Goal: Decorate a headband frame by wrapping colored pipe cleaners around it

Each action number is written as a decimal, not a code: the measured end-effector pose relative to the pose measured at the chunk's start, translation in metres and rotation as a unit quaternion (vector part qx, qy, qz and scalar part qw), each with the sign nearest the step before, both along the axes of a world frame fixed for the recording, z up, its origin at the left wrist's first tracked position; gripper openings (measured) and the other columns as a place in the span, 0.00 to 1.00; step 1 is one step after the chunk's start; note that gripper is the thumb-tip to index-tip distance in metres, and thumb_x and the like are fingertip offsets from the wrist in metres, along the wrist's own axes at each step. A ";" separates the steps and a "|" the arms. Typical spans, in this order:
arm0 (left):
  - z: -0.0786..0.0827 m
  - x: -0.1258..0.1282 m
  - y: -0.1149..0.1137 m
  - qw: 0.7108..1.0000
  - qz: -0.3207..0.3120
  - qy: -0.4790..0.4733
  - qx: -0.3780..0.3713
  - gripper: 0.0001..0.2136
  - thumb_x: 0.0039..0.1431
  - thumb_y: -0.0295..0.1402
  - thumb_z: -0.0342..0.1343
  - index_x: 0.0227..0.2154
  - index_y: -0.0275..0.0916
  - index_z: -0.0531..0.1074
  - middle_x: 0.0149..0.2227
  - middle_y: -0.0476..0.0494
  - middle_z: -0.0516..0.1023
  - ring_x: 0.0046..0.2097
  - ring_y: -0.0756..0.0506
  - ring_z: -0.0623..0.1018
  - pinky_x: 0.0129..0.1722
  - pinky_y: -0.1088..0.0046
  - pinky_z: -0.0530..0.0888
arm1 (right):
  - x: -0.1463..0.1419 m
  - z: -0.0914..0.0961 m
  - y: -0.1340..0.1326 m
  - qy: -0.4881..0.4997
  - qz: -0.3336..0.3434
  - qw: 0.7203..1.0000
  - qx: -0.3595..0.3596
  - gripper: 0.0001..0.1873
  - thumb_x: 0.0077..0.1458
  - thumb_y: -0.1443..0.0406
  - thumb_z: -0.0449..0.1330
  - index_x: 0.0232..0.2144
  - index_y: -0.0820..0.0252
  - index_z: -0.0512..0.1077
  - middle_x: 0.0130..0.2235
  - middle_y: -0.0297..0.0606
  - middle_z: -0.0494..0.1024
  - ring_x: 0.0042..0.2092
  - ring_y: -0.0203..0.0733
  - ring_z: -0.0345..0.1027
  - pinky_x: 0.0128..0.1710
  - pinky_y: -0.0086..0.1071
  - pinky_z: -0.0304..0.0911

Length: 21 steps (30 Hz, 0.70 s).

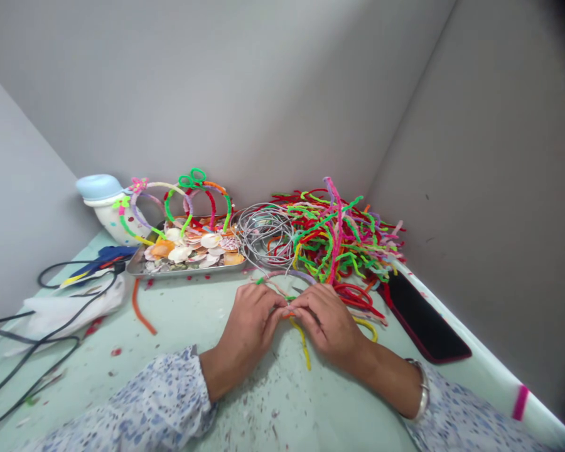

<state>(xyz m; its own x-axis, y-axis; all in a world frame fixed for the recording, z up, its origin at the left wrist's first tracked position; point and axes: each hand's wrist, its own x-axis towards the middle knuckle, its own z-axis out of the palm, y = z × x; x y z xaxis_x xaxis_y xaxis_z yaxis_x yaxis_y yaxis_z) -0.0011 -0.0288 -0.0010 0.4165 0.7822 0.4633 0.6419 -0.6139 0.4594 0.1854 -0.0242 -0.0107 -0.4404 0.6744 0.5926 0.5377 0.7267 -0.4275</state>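
Note:
My left hand (pixel 250 326) and my right hand (pixel 327 321) meet fingertip to fingertip on the pale green table (pixel 188 320), both pinched on a thin headband (pixel 289 276) partly wrapped in pipe cleaner. A yellow pipe cleaner (pixel 304 348) trails from between the fingers toward me. Just beyond the hands lies a big pile of coloured pipe cleaners (pixel 339 235) and a bundle of bare metal headbands (pixel 263 235).
A metal tray of seashells (pixel 193 251) with finished decorated headbands (pixel 188 194) stands at the back left, beside a white-and-blue container (pixel 104 204). A blue glue gun (pixel 106 257) with black cable lies left. A dark phone (pixel 421 320) rests right. An orange pipe cleaner (pixel 141 311) lies loose.

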 end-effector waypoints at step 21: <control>0.006 0.002 0.000 0.997 -0.019 -0.011 -0.069 0.08 0.63 0.31 0.49 0.32 0.39 0.72 0.31 0.46 0.74 0.37 0.45 0.70 0.41 0.64 0.64 | 0.000 -0.003 0.001 -0.015 0.001 1.000 0.023 0.06 0.61 0.68 0.51 0.36 0.58 0.69 0.32 0.38 0.74 0.38 0.44 0.64 0.42 0.41 0.57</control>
